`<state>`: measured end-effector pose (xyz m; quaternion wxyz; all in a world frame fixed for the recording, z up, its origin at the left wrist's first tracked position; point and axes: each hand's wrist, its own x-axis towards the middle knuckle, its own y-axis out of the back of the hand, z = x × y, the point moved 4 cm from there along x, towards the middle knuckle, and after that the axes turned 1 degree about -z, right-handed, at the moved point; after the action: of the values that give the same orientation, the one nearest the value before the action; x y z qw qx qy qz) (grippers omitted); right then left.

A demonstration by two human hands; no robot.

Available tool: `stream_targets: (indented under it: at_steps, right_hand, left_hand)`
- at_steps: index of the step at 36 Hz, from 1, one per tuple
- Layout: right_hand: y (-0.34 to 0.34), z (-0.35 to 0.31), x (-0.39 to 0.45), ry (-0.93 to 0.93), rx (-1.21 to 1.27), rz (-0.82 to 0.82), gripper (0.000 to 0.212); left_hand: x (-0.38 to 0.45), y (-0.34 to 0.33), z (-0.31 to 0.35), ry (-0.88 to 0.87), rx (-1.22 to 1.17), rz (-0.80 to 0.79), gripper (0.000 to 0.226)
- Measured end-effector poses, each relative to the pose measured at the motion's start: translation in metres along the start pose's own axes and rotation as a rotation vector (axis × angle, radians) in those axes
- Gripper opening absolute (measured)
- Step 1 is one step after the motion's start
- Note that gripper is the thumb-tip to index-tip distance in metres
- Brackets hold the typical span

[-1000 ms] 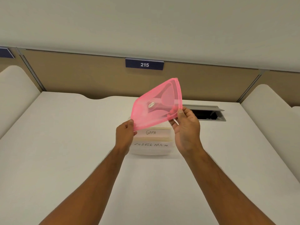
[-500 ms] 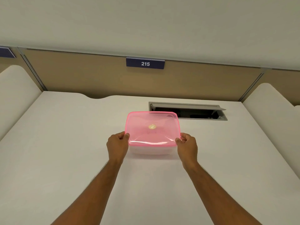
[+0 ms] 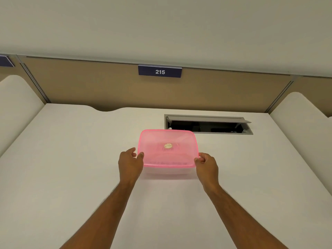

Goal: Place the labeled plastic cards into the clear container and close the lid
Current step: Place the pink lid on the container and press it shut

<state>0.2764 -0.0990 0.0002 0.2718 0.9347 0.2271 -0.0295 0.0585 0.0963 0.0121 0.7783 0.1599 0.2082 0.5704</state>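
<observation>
**Pink lid sits on the clear container**

Head view: we see the pink lid (image 3: pixel 168 148) lying flat on the clear container (image 3: pixel 167 171), on the white desk (image 3: pixel 71 159). Our left hand (image 3: pixel 129 163) pinches the lid's left edge with its thumb; our right hand (image 3: pixel 207 164), fingers curled, grips the right edge. Beyond the hands lies an open cable hatch (image 3: pixel 208 125).

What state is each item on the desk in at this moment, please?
Translucent pink plastic lid: lying flat on the container.
Clear plastic container: covered, on the white desk.
Left hand: thumb at the lid's left edge.
Right hand: pinching the lid's right corner.
Grey desk cable hatch: flap open.
</observation>
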Motion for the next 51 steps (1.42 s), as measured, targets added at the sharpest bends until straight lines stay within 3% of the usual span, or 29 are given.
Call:
stream_targets:
  at_steps: [3, 11, 21, 29, 43, 46, 51]
  right_hand:
    - [-0.001, -0.001, 0.006, -0.008, 0.007, 0.024, 0.04]
    - [-0.014, -0.042, 0.037, 0.196, -0.161, 0.021, 0.045]
    - [-0.044, -0.07, 0.088, 0.334, -0.48, -0.188, 0.048]
    - [-0.057, -0.071, 0.092, 0.474, -0.665, -0.049, 0.037]
    - [-0.064, -0.072, 0.108, 0.422, -0.661, 0.083, 0.039]
    - [-0.063, -0.07, 0.113, 0.323, -0.638, 0.037, 0.04]
    - [-0.069, -0.072, 0.124, 0.291, -0.84, -0.071, 0.031]
  left_hand:
    - [0.006, -0.002, 0.004, -0.03, -0.001, 0.032, 0.052]
    - [0.043, -0.02, 0.041, -0.257, 0.204, 0.016, 0.05]
    - [0.083, -0.056, 0.05, -0.367, 0.444, -0.242, 0.043]
    - [0.087, -0.065, 0.05, -0.489, 0.609, -0.145, 0.032]
    - [0.094, -0.07, 0.045, -0.527, 0.61, -0.047, 0.027]
    - [0.094, -0.069, 0.044, -0.539, 0.624, -0.047, 0.03]
    - [0.096, -0.071, 0.041, -0.522, 0.69, -0.073, 0.036]
